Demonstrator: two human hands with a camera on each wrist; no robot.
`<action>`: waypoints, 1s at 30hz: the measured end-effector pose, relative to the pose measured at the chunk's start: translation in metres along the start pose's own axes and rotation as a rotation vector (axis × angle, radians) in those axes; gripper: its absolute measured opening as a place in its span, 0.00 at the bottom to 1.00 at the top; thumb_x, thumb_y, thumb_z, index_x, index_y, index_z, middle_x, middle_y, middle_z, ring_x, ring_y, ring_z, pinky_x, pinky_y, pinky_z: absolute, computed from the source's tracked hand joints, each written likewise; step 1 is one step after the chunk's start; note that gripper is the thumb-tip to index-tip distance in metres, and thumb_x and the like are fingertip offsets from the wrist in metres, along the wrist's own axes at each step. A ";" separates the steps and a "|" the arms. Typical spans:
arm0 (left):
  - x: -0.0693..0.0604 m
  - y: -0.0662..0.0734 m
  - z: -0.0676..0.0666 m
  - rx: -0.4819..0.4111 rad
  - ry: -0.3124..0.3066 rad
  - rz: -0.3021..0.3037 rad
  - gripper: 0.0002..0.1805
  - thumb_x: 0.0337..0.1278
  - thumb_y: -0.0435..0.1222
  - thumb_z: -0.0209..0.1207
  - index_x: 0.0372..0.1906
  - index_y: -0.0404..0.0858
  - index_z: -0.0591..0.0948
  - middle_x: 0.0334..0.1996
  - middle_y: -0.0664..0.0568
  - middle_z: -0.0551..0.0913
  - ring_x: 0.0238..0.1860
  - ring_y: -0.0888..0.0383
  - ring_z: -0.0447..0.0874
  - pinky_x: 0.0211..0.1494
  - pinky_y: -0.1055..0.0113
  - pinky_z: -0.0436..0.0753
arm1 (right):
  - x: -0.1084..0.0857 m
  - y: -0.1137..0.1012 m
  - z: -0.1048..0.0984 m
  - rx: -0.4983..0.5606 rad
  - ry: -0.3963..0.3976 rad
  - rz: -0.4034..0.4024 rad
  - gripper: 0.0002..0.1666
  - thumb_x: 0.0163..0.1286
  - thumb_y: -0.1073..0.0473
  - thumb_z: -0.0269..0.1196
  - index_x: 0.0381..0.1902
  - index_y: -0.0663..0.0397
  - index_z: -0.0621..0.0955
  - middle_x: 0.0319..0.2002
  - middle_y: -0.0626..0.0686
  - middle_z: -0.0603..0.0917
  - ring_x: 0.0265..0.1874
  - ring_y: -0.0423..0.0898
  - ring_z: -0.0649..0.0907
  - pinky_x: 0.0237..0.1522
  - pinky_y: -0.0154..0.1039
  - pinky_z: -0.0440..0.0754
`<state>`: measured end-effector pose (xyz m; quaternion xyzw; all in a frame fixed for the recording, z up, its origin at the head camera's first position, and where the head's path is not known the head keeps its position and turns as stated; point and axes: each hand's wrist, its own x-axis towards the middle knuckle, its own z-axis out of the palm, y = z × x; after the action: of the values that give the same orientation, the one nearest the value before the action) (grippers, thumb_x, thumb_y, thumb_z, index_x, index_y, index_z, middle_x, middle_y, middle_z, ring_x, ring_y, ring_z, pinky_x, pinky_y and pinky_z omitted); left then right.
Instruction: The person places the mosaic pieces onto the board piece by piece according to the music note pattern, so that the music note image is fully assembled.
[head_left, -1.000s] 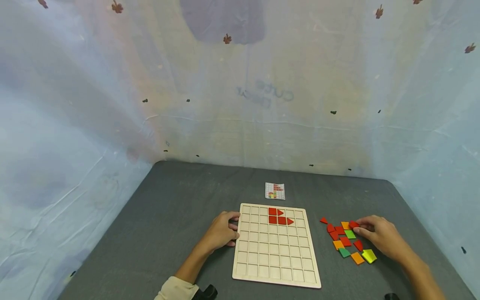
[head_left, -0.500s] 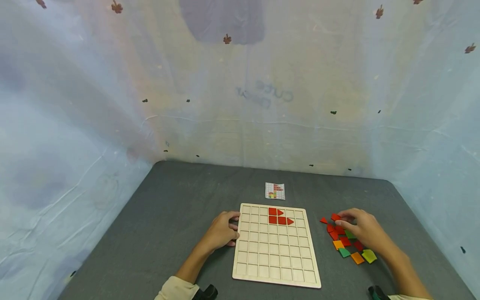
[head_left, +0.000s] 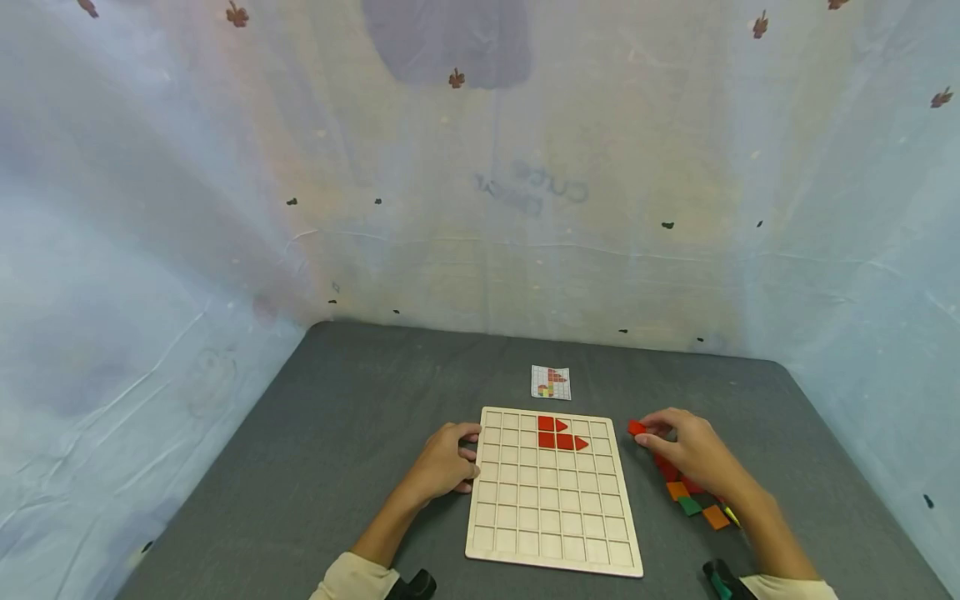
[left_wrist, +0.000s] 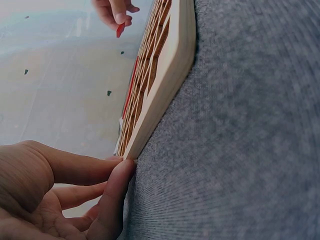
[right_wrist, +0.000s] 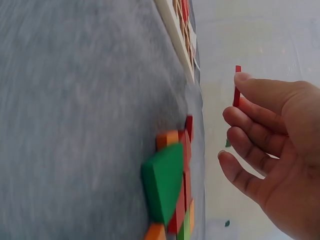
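A pale wooden grid board point(head_left: 551, 525) lies on the grey table, with several red tiles point(head_left: 556, 440) set in its far rows. My left hand point(head_left: 438, 462) holds the board's left edge; in the left wrist view its thumb and index finger pinch the wooden rim point(left_wrist: 165, 95). To the right of the board, my right hand point(head_left: 693, 450) pinches a red tile point(head_left: 636, 427) between thumb and index finger. In the right wrist view this thin red tile point(right_wrist: 237, 95) stands on edge above the table, the other fingers loosely curled.
Loose tiles lie under and beside my right forearm, among them a green tile point(head_left: 689, 506) and an orange tile point(head_left: 716, 517); the arm hides several. Behind the board sits a small printed card point(head_left: 551, 382) with a coloured grid pattern. A pale curtain point(head_left: 480, 208) hangs around the table.
My right hand has moved left with the red tile, from the loose pile towards the board's right edge. The left hand and the board have stayed put.
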<state>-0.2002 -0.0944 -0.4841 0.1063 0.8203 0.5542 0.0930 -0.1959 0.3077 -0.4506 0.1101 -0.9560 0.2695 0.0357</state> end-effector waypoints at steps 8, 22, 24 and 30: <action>0.001 0.000 0.000 0.003 0.003 0.002 0.36 0.49 0.19 0.65 0.69 0.28 0.77 0.57 0.38 0.77 0.46 0.51 0.83 0.27 0.61 0.90 | 0.011 -0.012 0.011 0.000 0.015 -0.059 0.18 0.73 0.51 0.71 0.52 0.57 0.88 0.43 0.47 0.86 0.41 0.42 0.83 0.41 0.41 0.85; 0.000 0.000 0.000 0.000 -0.006 -0.005 0.35 0.51 0.19 0.66 0.69 0.28 0.77 0.59 0.37 0.76 0.48 0.50 0.83 0.28 0.61 0.90 | 0.025 -0.035 0.023 0.075 -0.038 -0.087 0.19 0.74 0.51 0.70 0.53 0.60 0.87 0.42 0.47 0.87 0.41 0.43 0.83 0.40 0.39 0.85; 0.001 -0.001 0.000 -0.004 -0.008 -0.005 0.35 0.51 0.19 0.66 0.70 0.28 0.77 0.59 0.37 0.76 0.48 0.50 0.83 0.28 0.61 0.90 | 0.027 -0.038 0.025 0.079 -0.044 -0.090 0.19 0.74 0.51 0.70 0.53 0.59 0.87 0.42 0.47 0.86 0.41 0.42 0.83 0.41 0.40 0.85; 0.001 -0.001 0.000 -0.008 -0.010 -0.006 0.35 0.51 0.19 0.66 0.69 0.28 0.77 0.58 0.37 0.76 0.48 0.50 0.83 0.28 0.61 0.90 | 0.033 -0.047 0.030 0.091 -0.070 -0.095 0.18 0.74 0.52 0.70 0.53 0.59 0.87 0.42 0.46 0.86 0.41 0.42 0.82 0.41 0.40 0.84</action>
<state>-0.2016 -0.0947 -0.4850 0.1060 0.8179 0.5568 0.0992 -0.2173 0.2468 -0.4486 0.1662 -0.9371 0.3068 0.0100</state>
